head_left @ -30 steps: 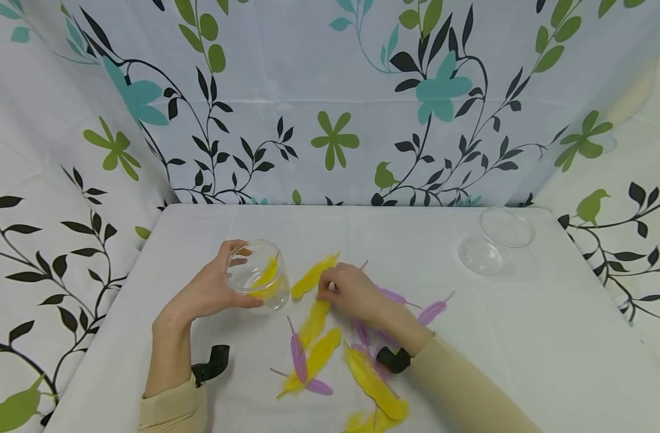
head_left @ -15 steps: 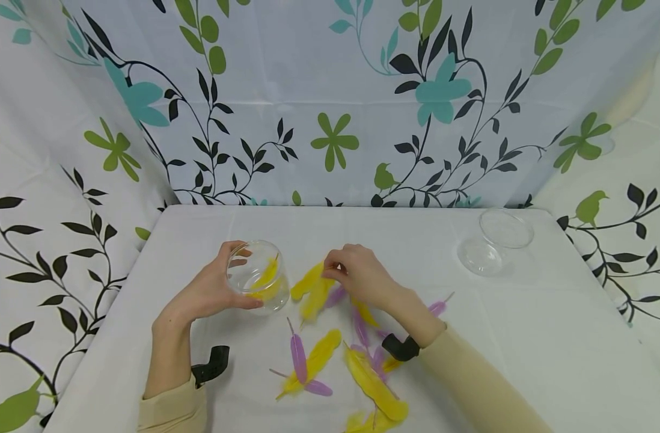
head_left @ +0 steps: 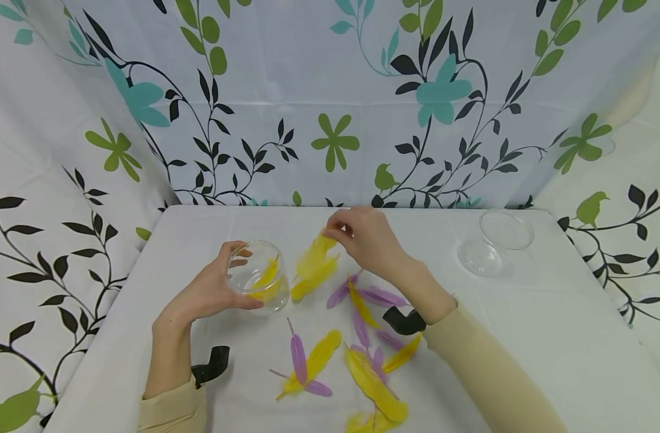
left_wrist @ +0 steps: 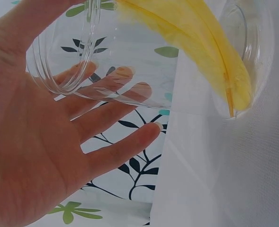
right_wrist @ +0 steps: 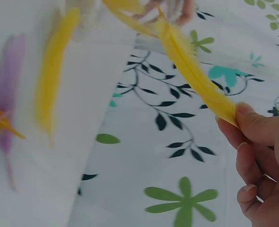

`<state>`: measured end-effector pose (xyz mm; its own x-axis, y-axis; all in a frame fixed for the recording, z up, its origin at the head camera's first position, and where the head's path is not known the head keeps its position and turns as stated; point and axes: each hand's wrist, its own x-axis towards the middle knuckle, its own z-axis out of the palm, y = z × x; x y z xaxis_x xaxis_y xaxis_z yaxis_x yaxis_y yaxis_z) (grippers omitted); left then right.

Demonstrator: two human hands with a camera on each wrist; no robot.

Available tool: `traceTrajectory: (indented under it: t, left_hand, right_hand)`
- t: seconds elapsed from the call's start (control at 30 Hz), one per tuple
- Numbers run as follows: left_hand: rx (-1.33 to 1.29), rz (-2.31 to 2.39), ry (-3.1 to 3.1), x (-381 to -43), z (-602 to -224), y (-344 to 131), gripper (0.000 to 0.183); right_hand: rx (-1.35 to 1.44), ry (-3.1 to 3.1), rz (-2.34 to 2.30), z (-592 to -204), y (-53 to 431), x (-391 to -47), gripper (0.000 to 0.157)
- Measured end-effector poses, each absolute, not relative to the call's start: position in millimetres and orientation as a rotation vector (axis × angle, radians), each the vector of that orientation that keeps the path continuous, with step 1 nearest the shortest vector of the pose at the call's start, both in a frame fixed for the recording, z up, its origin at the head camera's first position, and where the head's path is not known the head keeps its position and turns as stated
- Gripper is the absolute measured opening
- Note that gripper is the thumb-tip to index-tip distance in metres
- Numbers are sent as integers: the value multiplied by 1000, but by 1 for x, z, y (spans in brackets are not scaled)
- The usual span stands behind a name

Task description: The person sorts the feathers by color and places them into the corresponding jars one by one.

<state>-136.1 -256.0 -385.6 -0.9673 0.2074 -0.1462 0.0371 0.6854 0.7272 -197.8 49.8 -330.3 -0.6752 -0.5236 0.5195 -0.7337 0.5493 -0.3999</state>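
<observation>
My left hand (head_left: 202, 294) holds a clear glass jar (head_left: 240, 279) from the left side, thumb in front and fingers behind. Inside the jar a yellow feather (left_wrist: 215, 56) leans against the glass, its quill tip near the base in the left wrist view. Between thumb and forefinger, my right hand (head_left: 369, 240) pinches another yellow feather (right_wrist: 191, 68) by one end. That feather hangs in the air to the right of the jar, its free end pointing toward the jar. A further yellow feather (head_left: 315, 281) lies on the table just below it.
Purple feathers (head_left: 383, 296) and yellow feathers (head_left: 375, 385) lie scattered and overlapping on the white table (head_left: 525, 337), front and centre. A small clear dish (head_left: 481, 258) and a larger clear round piece (head_left: 507, 230) rest at the back right. A patterned curtain (head_left: 287, 72) hangs behind.
My right hand has lifted the pinched yellow feather off the table and moved up and away from me, slightly right. The left hand and jar stay in place.
</observation>
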Motion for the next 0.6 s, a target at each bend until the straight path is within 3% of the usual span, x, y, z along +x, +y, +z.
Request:
traceTrajectory:
  t: [0.3, 0.6]
  left_hand:
    - [195, 1173, 2671, -136, -385, -259, 112]
    - [185, 1189, 2659, -139, -391, -259, 111]
  right_hand:
    - [1083, -2271, 752, -298, 10, -198, 9]
    - [1200, -2276, 512, -314, -31, -193, 6]
